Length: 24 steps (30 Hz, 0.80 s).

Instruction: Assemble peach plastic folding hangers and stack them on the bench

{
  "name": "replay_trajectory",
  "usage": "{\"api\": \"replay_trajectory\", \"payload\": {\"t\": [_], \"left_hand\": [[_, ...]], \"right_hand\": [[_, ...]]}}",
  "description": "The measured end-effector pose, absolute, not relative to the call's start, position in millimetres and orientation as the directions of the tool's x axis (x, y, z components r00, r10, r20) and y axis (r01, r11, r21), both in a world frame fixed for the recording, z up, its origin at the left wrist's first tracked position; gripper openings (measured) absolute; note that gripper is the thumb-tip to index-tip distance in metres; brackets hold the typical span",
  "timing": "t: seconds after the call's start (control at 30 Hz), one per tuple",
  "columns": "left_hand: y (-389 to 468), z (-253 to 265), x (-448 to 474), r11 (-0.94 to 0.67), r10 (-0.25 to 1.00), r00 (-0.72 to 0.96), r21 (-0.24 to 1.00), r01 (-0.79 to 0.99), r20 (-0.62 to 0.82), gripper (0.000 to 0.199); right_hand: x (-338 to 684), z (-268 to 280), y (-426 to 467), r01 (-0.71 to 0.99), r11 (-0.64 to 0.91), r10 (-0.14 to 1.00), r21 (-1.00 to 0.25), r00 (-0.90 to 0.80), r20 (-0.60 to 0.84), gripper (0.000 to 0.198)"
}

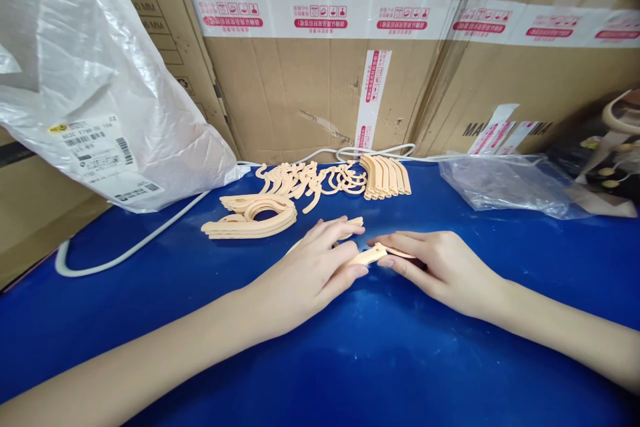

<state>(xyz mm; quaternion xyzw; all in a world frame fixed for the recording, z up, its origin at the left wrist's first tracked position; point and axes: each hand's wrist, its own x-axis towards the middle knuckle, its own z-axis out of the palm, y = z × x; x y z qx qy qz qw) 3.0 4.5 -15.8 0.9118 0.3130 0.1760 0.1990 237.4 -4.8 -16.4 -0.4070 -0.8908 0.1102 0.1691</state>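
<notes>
Left grip [313, 273] and right grip [445, 267] nearly meet above the bench [400, 373].
Left pinches a beige bar [367, 255], right a slim piece [399, 251] at the bar's tip; stacked curved bars [273, 227] lie beyond the left grip.

Passage is afforded over the near blue surface [380, 367], between the forearms [175, 347]. The gap between left hand [317, 267] and right hand [443, 267] is bridged by a beige piece [369, 255]. Beyond, the way is obstructed by stacked pieces [255, 230], hooks [295, 177] and cardboard boxes [300, 80]; far left by a white bag [125, 100], far right by clear plastic [505, 188].
</notes>
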Motion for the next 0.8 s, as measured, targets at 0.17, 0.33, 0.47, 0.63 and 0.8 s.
{"api": "replay_trajectory", "payload": {"t": [0.17,0.33,0.47,0.63,0.8], "left_hand": [[5.6,-16.3,3.9,-0.734,0.635,0.741,0.470,0.490,0.219,0.025],[4.9,-17.0,4.2,-0.737,0.633,0.736,0.478,0.478,0.240,0.024],[5.2,-17.6,3.1,-0.733,0.639,0.727,0.485,0.477,0.251,0.022],[4.4,-18.2,4.0,-0.740,0.637,0.730,0.461,0.490,0.247,0.022],[3.1,-17.9,5.2,-0.747,0.633,0.727,0.456,0.484,0.266,0.020]], "right_hand": [[235.9,-15.6,-4.0,0.697,0.601,0.787,-0.392,-0.603,0.135,0.031],[235.0,-16.9,-4.7,0.689,0.600,0.786,-0.406,-0.604,0.134,0.031],[234.1,-14.0,-5.9,0.698,0.550,0.822,-0.458,-0.549,0.150,0.027],[232.9,-10.6,-9.2,0.710,0.516,0.840,-0.479,-0.529,0.121,0.026],[231.7,-11.9,-10.7,0.710,0.524,0.832,-0.471,-0.544,0.106,0.026]]}}
